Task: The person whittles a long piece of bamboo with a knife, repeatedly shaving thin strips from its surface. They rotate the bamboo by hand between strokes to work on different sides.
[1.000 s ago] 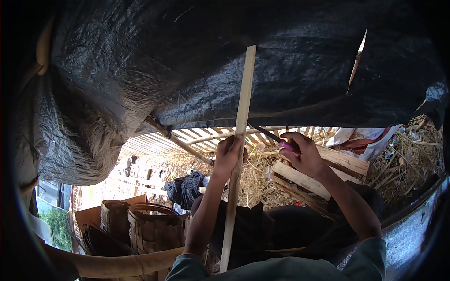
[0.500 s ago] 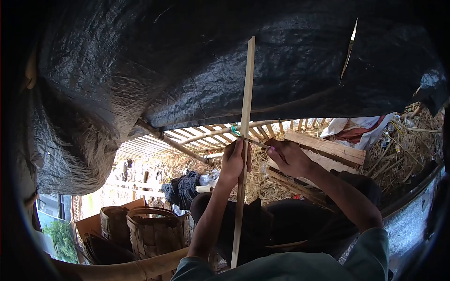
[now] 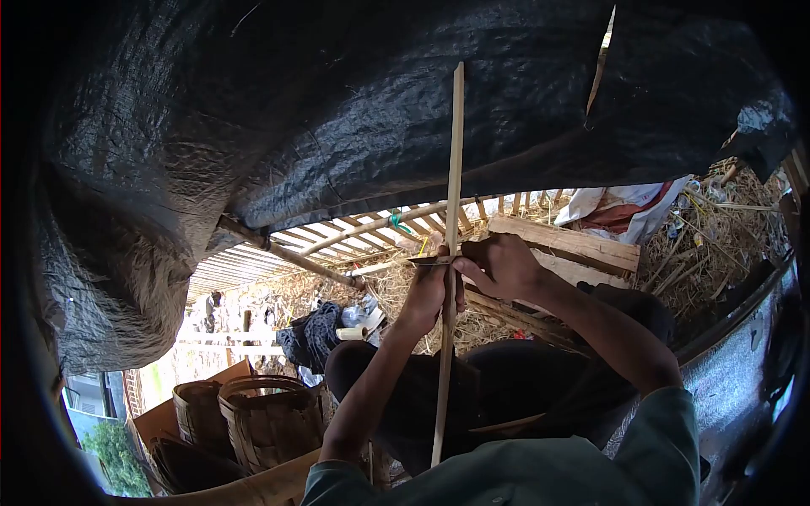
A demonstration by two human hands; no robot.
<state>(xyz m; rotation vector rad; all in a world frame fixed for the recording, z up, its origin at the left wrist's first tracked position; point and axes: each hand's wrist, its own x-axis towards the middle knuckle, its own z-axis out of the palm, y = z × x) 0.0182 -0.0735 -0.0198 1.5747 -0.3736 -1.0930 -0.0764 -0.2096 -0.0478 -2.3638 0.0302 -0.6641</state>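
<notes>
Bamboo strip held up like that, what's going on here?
A person holds a long bamboo strip roughly upright, the left hand gripping it about midway. The right hand holds a thin dark blade against the strip just above that grip. A black tarp hangs overhead, and woven baskets stand at lower left.

We count one bamboo strip (image 3: 454, 169) and one knife (image 3: 424, 261). We count two hands: the left hand (image 3: 429, 293) and the right hand (image 3: 499, 266). We count two woven baskets: the left basket (image 3: 194, 413) and the right basket (image 3: 270, 422). We count one black tarpaulin (image 3: 337, 110), one white sack (image 3: 629, 211), one dark cloth bundle (image 3: 305, 333) and one slatted bamboo panel (image 3: 354, 236).
</notes>
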